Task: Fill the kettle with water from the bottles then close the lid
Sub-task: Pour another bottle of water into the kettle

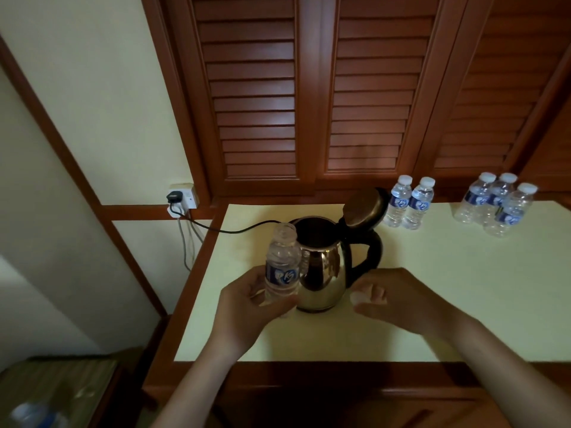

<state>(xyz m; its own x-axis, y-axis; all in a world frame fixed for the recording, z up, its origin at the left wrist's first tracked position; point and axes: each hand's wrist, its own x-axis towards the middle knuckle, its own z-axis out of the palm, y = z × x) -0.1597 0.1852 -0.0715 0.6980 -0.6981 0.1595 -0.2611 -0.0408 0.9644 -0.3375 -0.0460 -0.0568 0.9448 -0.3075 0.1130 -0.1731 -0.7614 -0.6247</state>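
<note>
Louvred wooden doors [309,88] rise behind a cream-topped table [432,288] where a steel kettle [321,270] stands near the left edge, its lid [366,209] hinged upright and its cord [234,228] running off to a wall socket [182,196]. A person's left hand [247,301] grips an uncapped water bottle [281,267] upright, just left of the kettle and touching or nearly touching its body. The right hand [395,299], on the kettle's other side below the black handle [367,251], is curled around a small pale object, apparently the bottle cap [358,297]. Two capped bottles [408,202] stand along the back edge, with three more bottles [497,205] toward the back right corner.
</note>
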